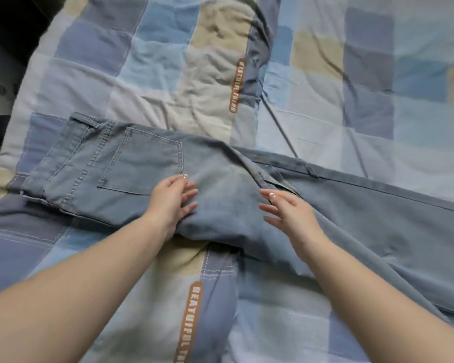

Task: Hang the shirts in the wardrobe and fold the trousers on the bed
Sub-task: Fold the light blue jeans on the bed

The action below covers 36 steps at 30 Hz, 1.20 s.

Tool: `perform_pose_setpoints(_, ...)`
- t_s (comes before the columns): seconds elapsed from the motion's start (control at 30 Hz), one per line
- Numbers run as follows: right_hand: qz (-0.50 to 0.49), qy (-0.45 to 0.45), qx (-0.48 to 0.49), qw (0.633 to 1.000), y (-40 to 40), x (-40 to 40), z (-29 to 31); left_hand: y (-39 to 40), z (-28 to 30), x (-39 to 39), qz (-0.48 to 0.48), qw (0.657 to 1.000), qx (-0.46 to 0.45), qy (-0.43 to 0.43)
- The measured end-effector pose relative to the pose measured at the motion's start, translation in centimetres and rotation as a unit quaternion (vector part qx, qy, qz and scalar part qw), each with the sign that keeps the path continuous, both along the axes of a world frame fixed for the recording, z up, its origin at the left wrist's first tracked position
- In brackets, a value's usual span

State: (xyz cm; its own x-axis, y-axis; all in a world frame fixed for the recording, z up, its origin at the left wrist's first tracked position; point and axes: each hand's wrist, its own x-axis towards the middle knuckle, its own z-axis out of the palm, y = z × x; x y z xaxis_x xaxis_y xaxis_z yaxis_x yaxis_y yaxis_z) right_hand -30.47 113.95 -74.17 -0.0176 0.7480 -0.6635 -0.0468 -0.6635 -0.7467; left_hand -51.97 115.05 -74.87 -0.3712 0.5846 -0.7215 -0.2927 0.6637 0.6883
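Head view: the trousers (147, 176), pale blue-grey denim, are lying across the bed (378, 87), waistband to the left, back pocket (142, 163) up, legs running off right. The left hand (172, 203) is resting on the seat with fingers relaxed and spread, gripping nothing. The right hand (286, 213) is hovering with fingers straight just beside a ridge of bunched seam. Judgement: cloth is soft, limp, moderately heavy, creasing easily; best taken at waistband and hems, smoothing flat before folding.
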Motion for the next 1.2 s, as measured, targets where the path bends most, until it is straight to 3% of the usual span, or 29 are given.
perform_pose_setpoints(0.2,-0.036,-0.019,-0.022,0.999,-8.5,13.0,0.3,-8.7,0.0,13.5,-0.082,0.992,-0.059,-0.069)
perform_pose_setpoints(0.37,-0.152,-0.033,-0.056,0.986,-16.1,27.1,-0.4,-17.6,-1.7,25.9,-0.146,0.971,-0.163,-0.097)
perform_pose_setpoints(0.43,-0.138,-0.067,-0.056,0.987,-19.0,31.9,-0.9,-20.3,-2.4,30.3,-0.154,0.963,-0.196,-0.103)
perform_pose_setpoints(0.53,-0.067,-0.115,-0.044,0.990,-23.5,37.6,-1.8,-23.6,-3.8,36.5,-0.158,0.952,-0.238,-0.110)
perform_pose_setpoints(0.63,0.071,-0.181,-0.009,0.981,-27.1,40.7,-3.1,-25.9,-5.0,40.5,-0.209,0.933,-0.258,-0.139)
perform_pose_setpoints(0.77,0.278,-0.345,0.047,0.895,-30.0,43.3,-5.6,-27.3,-6.1,44.0,-0.197,0.933,-0.253,-0.161)
perform_pose_setpoints(0.93,0.422,-0.391,0.100,0.812,-31.6,45.5,-7.2,-26.3,-4.4,47.1,-0.159,0.926,-0.238,-0.247)
perform_pose_setpoints(1.0,0.381,-0.419,0.106,0.817,-31.1,45.9,-7.8,-24.5,-3.0,48.1,-0.161,0.913,-0.215,-0.306)
perform_pose_setpoints(1.07,0.279,-0.433,0.097,0.852,-30.0,45.9,-8.1,-22.3,-1.5,49.1,-0.183,0.906,-0.198,-0.327)
perform_pose_setpoints(1.13,0.182,-0.426,0.079,0.883,-28.5,46.0,-8.2,-19.7,0.0,50.3,-0.204,0.912,-0.192,-0.299)
perform_pose_setpoints(1.2,0.142,-0.429,0.075,0.889,-27.1,46.3,-8.3,-17.0,1.0,51.8,-0.218,0.920,-0.190,-0.263)
